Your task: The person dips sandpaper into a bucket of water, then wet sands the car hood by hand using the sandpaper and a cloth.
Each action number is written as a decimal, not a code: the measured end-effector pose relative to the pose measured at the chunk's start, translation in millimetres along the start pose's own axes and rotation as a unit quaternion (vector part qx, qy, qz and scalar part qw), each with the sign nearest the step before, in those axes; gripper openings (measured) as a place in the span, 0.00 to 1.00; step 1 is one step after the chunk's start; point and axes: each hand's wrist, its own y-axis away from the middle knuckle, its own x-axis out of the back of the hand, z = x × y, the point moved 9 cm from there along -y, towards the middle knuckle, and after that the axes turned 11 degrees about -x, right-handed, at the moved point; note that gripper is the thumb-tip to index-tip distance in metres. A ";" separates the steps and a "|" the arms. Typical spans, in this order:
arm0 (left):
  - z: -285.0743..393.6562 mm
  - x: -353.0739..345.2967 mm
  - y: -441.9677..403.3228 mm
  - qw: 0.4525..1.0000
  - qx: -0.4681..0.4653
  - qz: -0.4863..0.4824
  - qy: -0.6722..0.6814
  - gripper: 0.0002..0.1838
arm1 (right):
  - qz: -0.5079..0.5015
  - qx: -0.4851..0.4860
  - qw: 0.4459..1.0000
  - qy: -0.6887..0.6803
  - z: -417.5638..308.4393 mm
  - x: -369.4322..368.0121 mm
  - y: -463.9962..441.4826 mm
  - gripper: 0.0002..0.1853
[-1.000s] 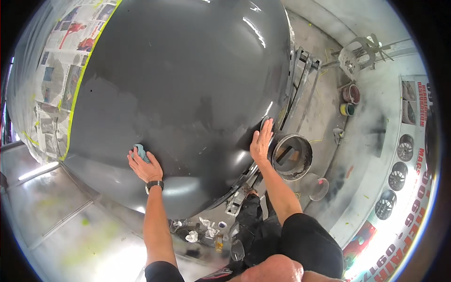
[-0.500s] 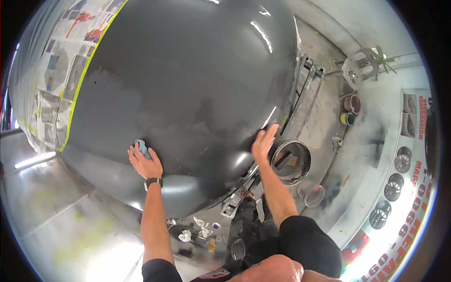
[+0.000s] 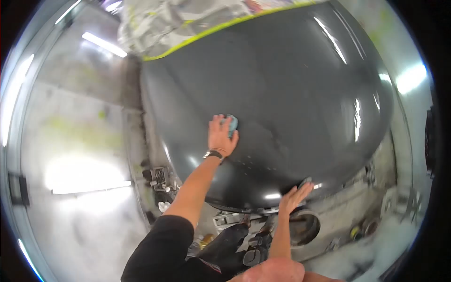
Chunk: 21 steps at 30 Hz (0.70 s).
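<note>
A large dark grey car panel, likely a bonnet, spreads in front of me, its surface glossy with small wet-looking specks. My left hand, with a watch on the wrist, presses a light blue cloth flat against the panel; the fingers partly cover it. Along the near right edge of the panel rests my right hand, fingers stretched out. A small greyish patch by its fingertips may be a reflection; I cannot tell.
Yellow-green tape borders masking paper beyond the panel. A round bucket stands on the floor below my right hand. Smaller tins sit farther right. To the left rises a pale wall with bright lights.
My view has turned, so the panel appears rotated and farther right. The left hand still presses the cloth on the panel; the right hand remains at the panel's edge.
</note>
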 end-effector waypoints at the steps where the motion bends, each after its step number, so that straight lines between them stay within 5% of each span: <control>1: -1.1 1.8 0.6 1.000 0.005 0.005 0.011 0.34 | 0.006 0.006 1.000 -0.012 19.4 1.4 1.9 0.32; 4: -5.8 -1.2 3.7 0.999 0.023 -0.004 0.039 0.33 | 0.118 -0.098 0.979 -0.138 115.4 2.4 -87.8 0.31; 6: -4.6 -5.2 2.9 0.999 0.023 0.003 0.041 0.33 | 0.070 -0.364 0.899 -0.233 109.7 35.9 -132.3 0.32; 10: -6.7 0.9 5.2 0.998 0.029 0.012 0.059 0.33 | 0.117 -0.135 0.982 -0.060 81.3 -6.9 -76.7 0.31; 12: -6.5 3.2 5.5 0.998 0.030 0.011 0.060 0.34 | 0.051 -0.016 0.999 -0.004 32.6 -21.2 -8.6 0.32; 17: -4.9 -5.6 5.8 0.999 0.016 -0.013 0.040 0.36 | -0.167 0.024 0.985 -0.042 19.8 2.8 29.1 0.35; 19: -0.4 3.2 -0.8 0.999 0.006 -0.054 0.002 0.38 | -0.239 -0.053 0.967 -0.070 33.2 21.9 42.2 0.30; 20: 3.6 5.4 -1.1 0.997 -0.002 -0.072 -0.034 0.39 | -0.233 -0.151 0.903 -0.327 46.8 30.1 61.3 0.28; 21: 6.2 -0.3 -1.0 0.993 -0.034 -0.076 -0.087 0.37 | -0.209 -0.179 0.922 -0.272 56.9 41.7 78.0 0.26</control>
